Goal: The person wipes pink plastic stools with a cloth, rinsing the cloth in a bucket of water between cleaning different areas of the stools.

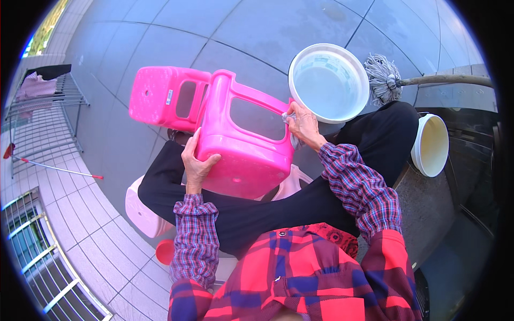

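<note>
A bright pink plastic stool [243,166] lies tipped between my knees, its seat toward me and its legs pointing away. My left hand [196,163] grips the seat's left edge, thumb on top and fingers down the side. At the right side of the stool, my right hand [305,127] is closed on a greyish cloth [294,140], pressed against a leg. Part of that cloth is hidden under the fingers. Beyond the left hand stands a second bright pink stool [152,95], touching or nearly touching the first.
A white basin of water [327,80] sits beyond my right hand, beside a grey string mop [383,80]. A cream bucket [431,144] is by my right knee. Pale pink stools [143,206] are near my legs. Left are a metal rack [45,107] and a barred window [51,257].
</note>
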`<state>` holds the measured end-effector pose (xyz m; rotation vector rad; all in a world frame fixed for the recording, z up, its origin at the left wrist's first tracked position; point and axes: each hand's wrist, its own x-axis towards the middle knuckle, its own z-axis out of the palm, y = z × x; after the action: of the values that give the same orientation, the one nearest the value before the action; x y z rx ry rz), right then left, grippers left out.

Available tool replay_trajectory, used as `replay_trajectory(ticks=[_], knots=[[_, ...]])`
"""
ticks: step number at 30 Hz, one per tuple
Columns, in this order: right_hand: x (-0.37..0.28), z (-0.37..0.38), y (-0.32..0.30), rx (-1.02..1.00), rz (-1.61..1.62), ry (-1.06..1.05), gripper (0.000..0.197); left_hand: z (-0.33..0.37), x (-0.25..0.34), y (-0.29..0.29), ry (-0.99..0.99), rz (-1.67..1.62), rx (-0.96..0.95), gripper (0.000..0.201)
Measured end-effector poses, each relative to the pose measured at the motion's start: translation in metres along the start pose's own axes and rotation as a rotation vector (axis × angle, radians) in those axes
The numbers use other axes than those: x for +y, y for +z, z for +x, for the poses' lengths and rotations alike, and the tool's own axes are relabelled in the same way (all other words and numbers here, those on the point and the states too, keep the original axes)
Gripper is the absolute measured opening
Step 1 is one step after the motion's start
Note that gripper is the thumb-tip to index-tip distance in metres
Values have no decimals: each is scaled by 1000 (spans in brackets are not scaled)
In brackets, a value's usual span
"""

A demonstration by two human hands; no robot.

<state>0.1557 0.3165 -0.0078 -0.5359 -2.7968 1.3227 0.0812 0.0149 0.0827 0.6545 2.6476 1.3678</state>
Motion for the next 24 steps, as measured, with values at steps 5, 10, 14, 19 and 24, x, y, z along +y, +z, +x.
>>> replay_trajectory(ticks=[5, 10, 14, 19, 24], knots=[[-9, 11, 7, 89, -13, 90, 18, 5, -5, 7, -79, -39, 43, 81], [-27, -16, 4, -10, 154, -125, 19, 2, -27, -8, -125, -97, 91, 81], [-40, -13, 1, -57, 221, -135, 17, 17, -35, -15, -131, 19, 55, 68], [-29, -12, 29, -31, 247, -107, 18, 28, -62, -10, -334, -11, -8, 51], [7, -37, 56, -335, 141, 22, 21, 24, -101, 27, -529, 155, -36, 48]])
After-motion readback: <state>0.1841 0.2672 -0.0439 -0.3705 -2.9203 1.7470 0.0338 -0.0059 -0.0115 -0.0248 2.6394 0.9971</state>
